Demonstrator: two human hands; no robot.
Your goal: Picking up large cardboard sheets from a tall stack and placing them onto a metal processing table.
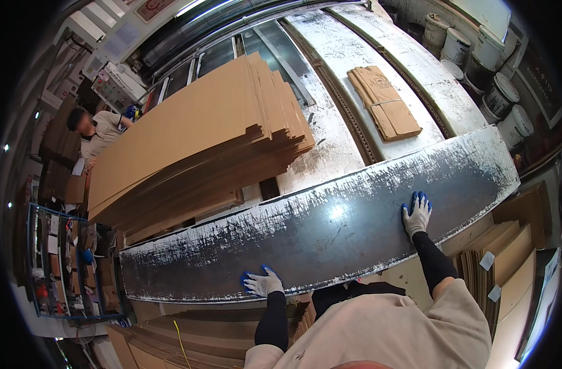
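Observation:
Both my hands wear white gloves with blue fingertips, and dark sleeves cover my forearms. My left hand [262,282] rests on the near edge of a long dark metal table [330,237], its fingers spread and nothing in them. Farther right, my right hand [417,215] lies flat on the same worn surface, fingers stretched out and empty. Beyond the table, to the left, rises a tall stack of brown cardboard sheets [189,117] with uneven right ends. A strapped bundle of folded cardboard [385,104] lies on the white machine bed [321,80], apart from my hands.
Dark chain tracks [336,92] run along the bed. A person [99,135] stands at the stack's far left end. White buckets [456,46] line the back right. More cardboard sheets [514,258] lean at near right; a blue-framed rack [66,264] stands left.

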